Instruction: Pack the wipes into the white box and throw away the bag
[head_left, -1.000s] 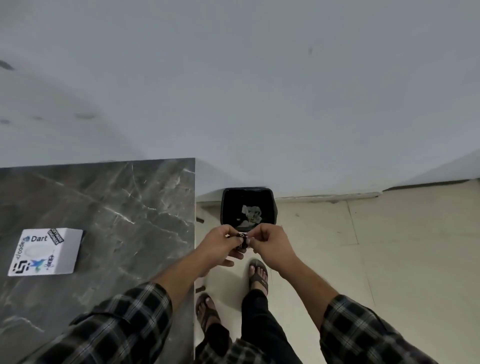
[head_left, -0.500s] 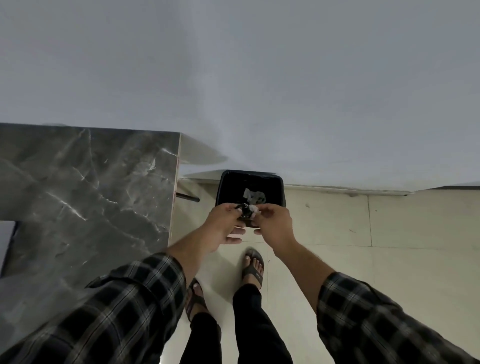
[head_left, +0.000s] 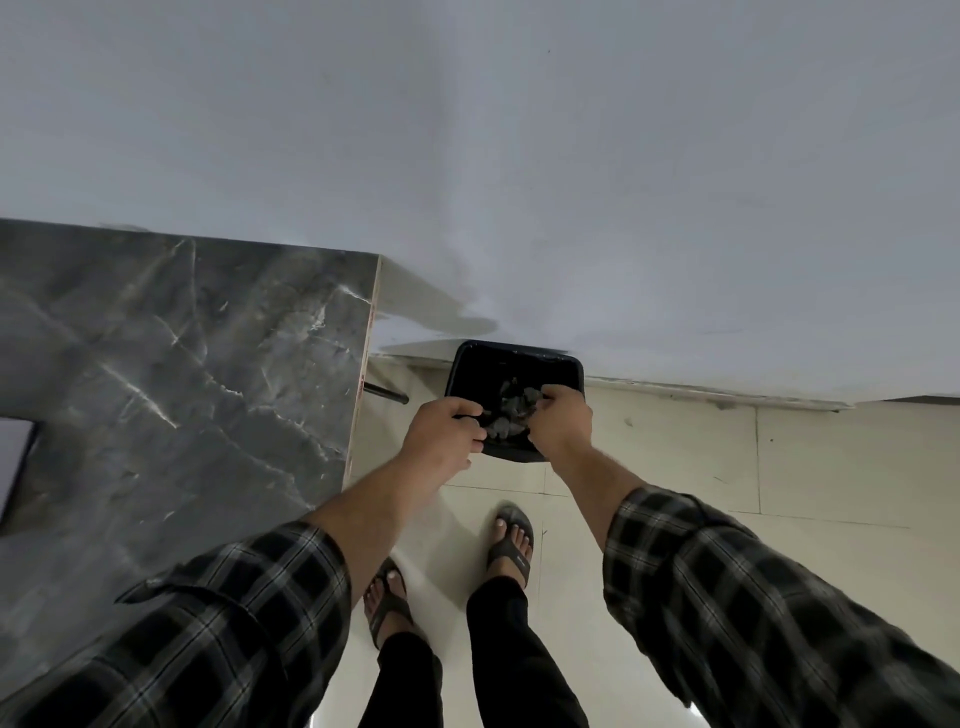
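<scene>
My left hand (head_left: 444, 434) and my right hand (head_left: 563, 421) are held close together over the open black bin (head_left: 467, 364) on the floor. Both are closed on a small crumpled, greyish bag (head_left: 511, 410) that hangs between them above the bin's opening. It blends with crumpled waste inside the bin, so its outline is hard to tell. A sliver of the white box (head_left: 13, 462) shows at the far left edge, on the dark marble table (head_left: 182, 374). The wipes are not visible.
The bin stands against the pale wall (head_left: 519, 156), just right of the table's corner. A dark table leg or bar (head_left: 387, 392) sticks out beside it. My sandalled feet (head_left: 511, 540) stand on the cream floor tiles below my hands.
The view has swung right and down, so the white box has slid almost out at the left. My hands have moved forward from in front of the bin to over its opening.
</scene>
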